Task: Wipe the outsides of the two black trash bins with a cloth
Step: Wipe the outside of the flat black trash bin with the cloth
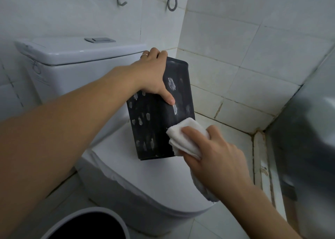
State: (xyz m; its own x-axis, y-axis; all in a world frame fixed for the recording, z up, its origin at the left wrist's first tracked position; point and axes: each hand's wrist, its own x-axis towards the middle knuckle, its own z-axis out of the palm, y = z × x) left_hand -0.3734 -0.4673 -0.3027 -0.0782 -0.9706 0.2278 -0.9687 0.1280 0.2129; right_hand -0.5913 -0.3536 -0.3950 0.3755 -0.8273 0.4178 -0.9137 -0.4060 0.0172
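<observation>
Head view, left hand (152, 73) gripping bin (159, 122), right hand (215, 157) pressing cloth (186, 139)

A black rectangular bin (159, 111) stands tilted on the closed toilet lid (145, 175), near frame centre, its top leaning toward 12 o'clock. Pale whitish smears dot its ribbed side. A folded white cloth (184, 137) presses against its lower corner at 4 o'clock. A second bin (94, 226), round with a dark inside and pale rim, sits at 7 o'clock on the floor.
</observation>
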